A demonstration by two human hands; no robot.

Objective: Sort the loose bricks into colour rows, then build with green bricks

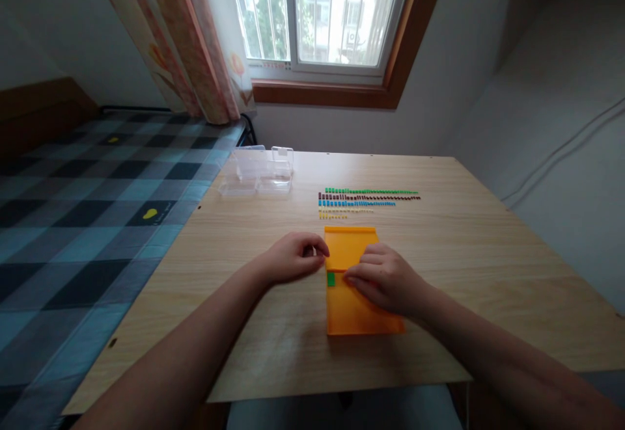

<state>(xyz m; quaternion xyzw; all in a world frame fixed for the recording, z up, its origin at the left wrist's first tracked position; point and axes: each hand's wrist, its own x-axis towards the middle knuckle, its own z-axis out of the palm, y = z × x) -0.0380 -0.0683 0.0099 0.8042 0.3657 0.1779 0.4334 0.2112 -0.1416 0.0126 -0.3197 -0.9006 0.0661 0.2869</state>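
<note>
Left hand: curled at the orange plastic tray's left edge, fingers narrow, can't tell if I'm gripping anything
Right hand: bunched over the tray, can't tell if I'm pinching something
Tray: on the table, right in front of me
Green piece: tray's left side

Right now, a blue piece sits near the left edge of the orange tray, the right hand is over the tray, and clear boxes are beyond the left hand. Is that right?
No: the head view shows the piece is green, not blue. It sits near the left edge of the orange tray, with the right hand over the tray and clear boxes beyond the left hand.
</note>
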